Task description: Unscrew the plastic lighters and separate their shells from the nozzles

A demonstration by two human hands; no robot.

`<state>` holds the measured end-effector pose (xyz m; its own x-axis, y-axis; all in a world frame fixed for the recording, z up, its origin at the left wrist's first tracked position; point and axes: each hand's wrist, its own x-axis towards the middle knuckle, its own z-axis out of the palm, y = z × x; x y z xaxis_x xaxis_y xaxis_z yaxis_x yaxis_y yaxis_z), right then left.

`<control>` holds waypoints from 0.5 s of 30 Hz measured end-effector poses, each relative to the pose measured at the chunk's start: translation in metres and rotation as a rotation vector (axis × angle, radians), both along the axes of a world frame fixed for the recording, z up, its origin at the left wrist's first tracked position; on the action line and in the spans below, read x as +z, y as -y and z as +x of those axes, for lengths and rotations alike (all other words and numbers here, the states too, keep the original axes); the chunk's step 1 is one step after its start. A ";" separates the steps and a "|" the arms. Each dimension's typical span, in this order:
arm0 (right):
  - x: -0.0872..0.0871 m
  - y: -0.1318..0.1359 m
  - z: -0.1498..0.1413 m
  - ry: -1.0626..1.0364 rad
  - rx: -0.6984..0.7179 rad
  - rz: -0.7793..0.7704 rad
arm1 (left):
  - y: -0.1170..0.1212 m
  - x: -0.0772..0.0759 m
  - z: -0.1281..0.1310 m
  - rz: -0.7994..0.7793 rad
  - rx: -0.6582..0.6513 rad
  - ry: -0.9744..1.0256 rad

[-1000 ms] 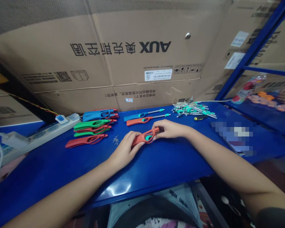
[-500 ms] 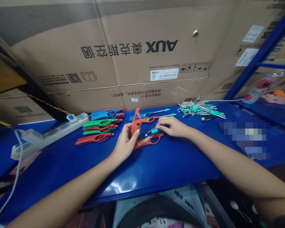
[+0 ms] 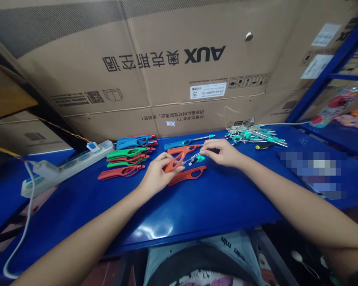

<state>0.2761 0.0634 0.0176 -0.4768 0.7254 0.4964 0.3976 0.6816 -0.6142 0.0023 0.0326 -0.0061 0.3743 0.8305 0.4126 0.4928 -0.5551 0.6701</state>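
Observation:
My left hand (image 3: 159,171) is closed round an orange lighter casing (image 3: 178,158), whose looped end tilts up to the right. Pinched in my right hand (image 3: 220,152) is a teal-and-black igniter part (image 3: 197,159) with a thin rod or wire, just right of the casing. Something small and clear shows by my left fingertips, too blurred to make out. Below both hands another orange casing piece (image 3: 192,175) lies flat on the blue table. Behind them rest an orange lighter (image 3: 183,149) and a blue lighter (image 3: 179,143) with a metal rod.
Several red, green and blue lighter casings (image 3: 127,157) are stacked at left beside a white power strip (image 3: 71,167). A pile of teal-ended metal rods (image 3: 256,136) lies back right, with a yellow-black screwdriver (image 3: 264,146) before it. A cardboard sheet (image 3: 155,91) stands behind.
The casing in my left hand has tipped from upright toward the right. The clear piece no longer shows on the lower casing. My right hand has shifted slightly, still holding the igniter part.

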 end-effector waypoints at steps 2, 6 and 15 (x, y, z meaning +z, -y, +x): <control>0.001 -0.009 0.012 -0.047 -0.050 -0.033 | -0.008 0.007 -0.009 0.067 0.077 -0.039; 0.006 -0.016 0.024 -0.085 -0.074 -0.099 | -0.013 0.016 -0.014 -0.099 0.177 0.077; -0.009 0.015 -0.028 -0.080 0.302 -0.325 | 0.018 0.007 0.028 -0.600 -0.071 0.560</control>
<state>0.2476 0.0484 0.0088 -0.6602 0.6842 0.3098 0.1532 0.5265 -0.8362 0.0299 0.0142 0.0012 0.3051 0.9512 0.0470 -0.0253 -0.0413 0.9988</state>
